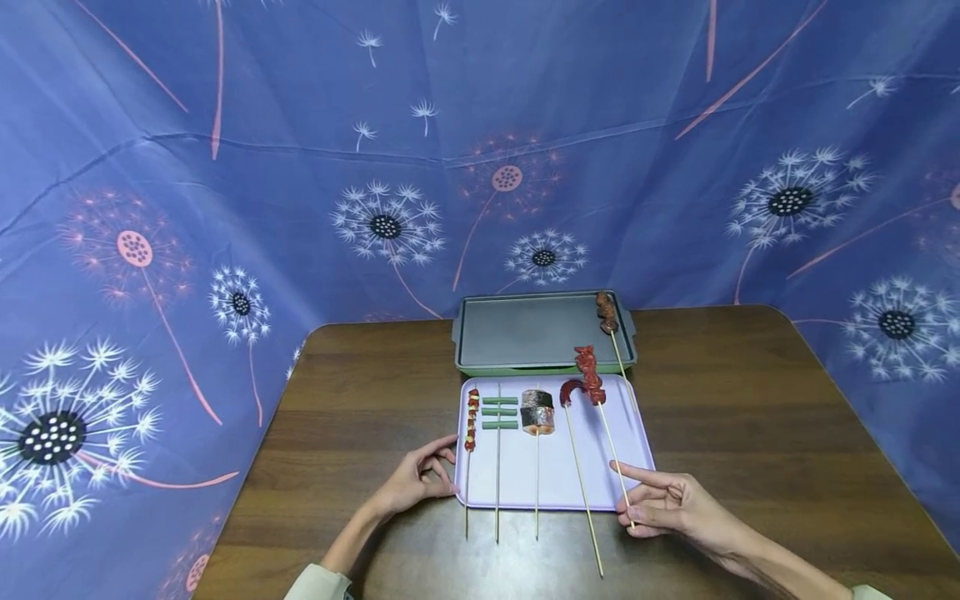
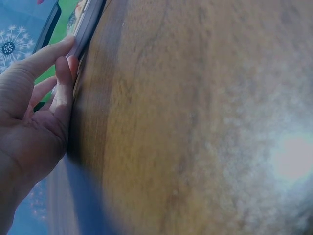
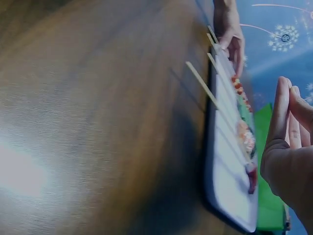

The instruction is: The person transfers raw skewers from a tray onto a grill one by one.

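My right hand (image 1: 667, 504) pinches the lower part of a skewer of red meat pieces (image 1: 589, 375), whose top overlaps the tray's far right in the head view. With its fingertips at the left edge of the pale lilac tray (image 1: 558, 492), my left hand (image 1: 416, 479) touches the rim. On the tray, from the left, lie a thin red-and-green skewer (image 1: 471, 421), a green-stick skewer (image 1: 500, 412), a dark-skinned fish-like skewer (image 1: 537, 412) and a curled dark-red skewer (image 1: 572, 390). Their stick ends reach over the near edge.
Behind the tray stands a grey griddle plate (image 1: 525, 332) with a green base and side handles. A brown meat skewer (image 1: 607, 312) lies on its right end, its stick slanting toward the tray. Wooden table (image 1: 750, 417) extends to both sides; a blue dandelion-print cloth (image 1: 637, 192) hangs behind.
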Demonstrator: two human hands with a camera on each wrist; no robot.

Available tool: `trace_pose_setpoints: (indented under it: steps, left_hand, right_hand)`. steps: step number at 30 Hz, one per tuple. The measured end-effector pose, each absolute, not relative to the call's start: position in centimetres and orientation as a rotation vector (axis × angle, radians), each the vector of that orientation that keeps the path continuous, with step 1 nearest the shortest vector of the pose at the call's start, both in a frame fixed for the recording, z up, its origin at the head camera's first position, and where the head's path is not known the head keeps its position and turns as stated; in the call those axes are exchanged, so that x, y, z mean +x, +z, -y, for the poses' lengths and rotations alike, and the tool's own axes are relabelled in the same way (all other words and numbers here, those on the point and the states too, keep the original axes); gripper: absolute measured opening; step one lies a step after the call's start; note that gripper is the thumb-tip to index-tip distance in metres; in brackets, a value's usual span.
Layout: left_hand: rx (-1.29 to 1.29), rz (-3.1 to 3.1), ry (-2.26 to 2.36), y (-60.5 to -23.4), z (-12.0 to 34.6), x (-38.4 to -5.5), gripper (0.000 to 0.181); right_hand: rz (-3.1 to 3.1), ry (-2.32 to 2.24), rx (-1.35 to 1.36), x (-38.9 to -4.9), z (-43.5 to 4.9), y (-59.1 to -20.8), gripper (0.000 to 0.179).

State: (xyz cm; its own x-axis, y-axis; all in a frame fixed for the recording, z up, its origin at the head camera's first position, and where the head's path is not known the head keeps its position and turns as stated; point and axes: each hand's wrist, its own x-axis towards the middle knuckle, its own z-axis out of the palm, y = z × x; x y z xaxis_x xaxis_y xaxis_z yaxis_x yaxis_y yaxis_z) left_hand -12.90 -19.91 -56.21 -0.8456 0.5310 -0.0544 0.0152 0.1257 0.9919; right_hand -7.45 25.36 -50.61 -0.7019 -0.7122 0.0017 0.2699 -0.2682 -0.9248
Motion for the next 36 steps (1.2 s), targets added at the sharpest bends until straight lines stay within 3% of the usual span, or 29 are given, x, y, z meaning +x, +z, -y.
trace_pose_setpoints:
  steps: [14,31,36]
  left_hand:
    - [0.488,-2.042,1.745,-56.1,20.2,-12.8,0.083]
    - [0.485,-2.028,1.752,-56.2,20.2,-13.0,0.083]
    - [0.511,-2.027,1.748,-56.2,20.0,-13.1,0.081]
  right_hand:
    - [-1.453,-1.968,-0.597,-11.5,-24.8,-47.7,0.058]
    - [-1.625,-1.925,-0.318,-16.5,-24.4,-46.4,0.060]
    - [-1.617,-1.944,-0.271,-17.6,-24.5,-46.3,0.049]
